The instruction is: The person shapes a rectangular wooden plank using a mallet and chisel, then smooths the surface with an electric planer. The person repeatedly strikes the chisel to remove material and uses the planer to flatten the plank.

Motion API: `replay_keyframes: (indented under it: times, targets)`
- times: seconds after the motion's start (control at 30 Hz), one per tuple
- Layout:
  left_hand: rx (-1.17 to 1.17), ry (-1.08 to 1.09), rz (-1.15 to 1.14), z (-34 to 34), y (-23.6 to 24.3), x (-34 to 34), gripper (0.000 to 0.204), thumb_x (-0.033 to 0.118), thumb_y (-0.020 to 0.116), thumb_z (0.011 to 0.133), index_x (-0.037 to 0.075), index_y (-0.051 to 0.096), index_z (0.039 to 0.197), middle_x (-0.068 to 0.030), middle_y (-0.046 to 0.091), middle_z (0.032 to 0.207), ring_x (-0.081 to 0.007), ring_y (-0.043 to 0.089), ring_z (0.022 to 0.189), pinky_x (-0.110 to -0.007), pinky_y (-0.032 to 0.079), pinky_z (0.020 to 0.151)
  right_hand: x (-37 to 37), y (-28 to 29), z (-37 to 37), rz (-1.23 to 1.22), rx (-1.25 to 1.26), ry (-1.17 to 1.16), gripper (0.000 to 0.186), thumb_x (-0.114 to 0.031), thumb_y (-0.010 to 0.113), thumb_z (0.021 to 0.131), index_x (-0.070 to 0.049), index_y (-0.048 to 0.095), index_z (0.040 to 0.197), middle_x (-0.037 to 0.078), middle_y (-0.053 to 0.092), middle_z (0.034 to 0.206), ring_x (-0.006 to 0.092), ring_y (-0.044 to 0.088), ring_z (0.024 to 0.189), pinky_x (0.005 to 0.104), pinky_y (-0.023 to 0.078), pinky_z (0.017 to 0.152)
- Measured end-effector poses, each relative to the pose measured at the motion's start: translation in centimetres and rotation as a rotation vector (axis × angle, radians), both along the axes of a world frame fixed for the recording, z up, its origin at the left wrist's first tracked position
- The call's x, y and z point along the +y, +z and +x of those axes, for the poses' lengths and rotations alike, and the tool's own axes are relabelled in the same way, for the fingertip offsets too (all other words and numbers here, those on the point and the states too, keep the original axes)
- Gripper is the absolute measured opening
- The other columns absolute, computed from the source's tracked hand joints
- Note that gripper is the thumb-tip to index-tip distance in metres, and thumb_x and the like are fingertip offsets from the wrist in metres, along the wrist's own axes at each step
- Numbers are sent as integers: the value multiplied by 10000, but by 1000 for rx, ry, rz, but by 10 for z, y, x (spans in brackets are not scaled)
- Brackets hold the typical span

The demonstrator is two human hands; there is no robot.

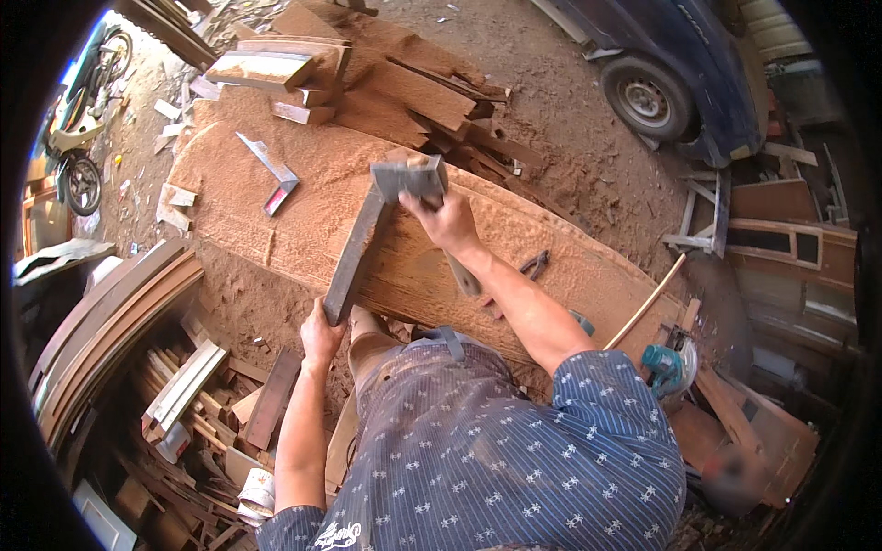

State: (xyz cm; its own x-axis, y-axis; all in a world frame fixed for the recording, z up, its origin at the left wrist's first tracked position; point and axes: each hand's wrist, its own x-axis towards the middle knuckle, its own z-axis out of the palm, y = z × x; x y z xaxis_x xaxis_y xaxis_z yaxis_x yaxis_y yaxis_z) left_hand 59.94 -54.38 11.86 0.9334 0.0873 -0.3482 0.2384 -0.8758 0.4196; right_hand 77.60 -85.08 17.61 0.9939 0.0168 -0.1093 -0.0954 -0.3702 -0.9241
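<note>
My left hand (322,338) is closed around the near end of a dark wooden bar (356,262), which slants away over the workbench. At the bar's far end my right hand (447,222) grips a short grey wooden block (404,180). The block lies across the bar's end and touches it; whether the two are joined I cannot tell. Below my right hand a wooden handle (464,275) shows, its other end hidden. Beside my right forearm lie dark pincers (534,264). Farther left rests a carpenter's square (273,173) with a red part.
Sawdust covers the workbench (230,202). Stacked boards (266,66) stand at its far left. A blue vehicle (684,73) is parked at the far right. A teal power tool (669,367) sits right of me, near a thin stick (648,301). Scrap wood (197,390) lies at left.
</note>
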Motion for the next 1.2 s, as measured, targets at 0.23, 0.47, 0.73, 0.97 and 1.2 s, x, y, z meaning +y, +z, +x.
replay_keyframes:
  times: [0.23,0.47,0.73,0.97,1.2]
  targets:
    - [-35,-15,35,2,1,1,586,302,794,772,40,573,1247,-257,713,985,-456,685,934,-527,550,816,1,-56,-38,-170,282,249,599,-524,782,851,-62,657,1212,91,763,910,228,724,785,379,613,799]
    - [-44,-1,12,-13,-12,3,611,339,792,797,21,582,1275,-300,702,948,-495,678,899,-544,543,762,-3,-30,-37,23,18,6,577,-551,740,865,-24,706,1097,143,748,805,271,748,772,403,585,672]
    - [16,7,48,-1,-2,-9,664,377,786,806,-12,561,1296,-311,698,951,-504,674,903,-557,537,777,7,-27,-22,-106,-12,74,574,-585,734,860,-17,725,944,190,728,779,347,727,733,452,566,634]
    - [50,33,43,1,8,1,607,386,777,815,24,563,1253,-287,704,1007,-475,675,956,-539,542,808,-15,-56,-31,97,173,95,544,-555,759,857,-63,757,1090,98,772,854,232,742,791,375,603,752]
    - [-17,3,51,-2,6,0,523,321,776,803,42,559,1189,-273,704,975,-463,677,936,-531,541,810,4,-21,-10,172,-59,-85,542,-566,734,887,-48,738,1045,117,770,877,258,747,796,368,600,720]
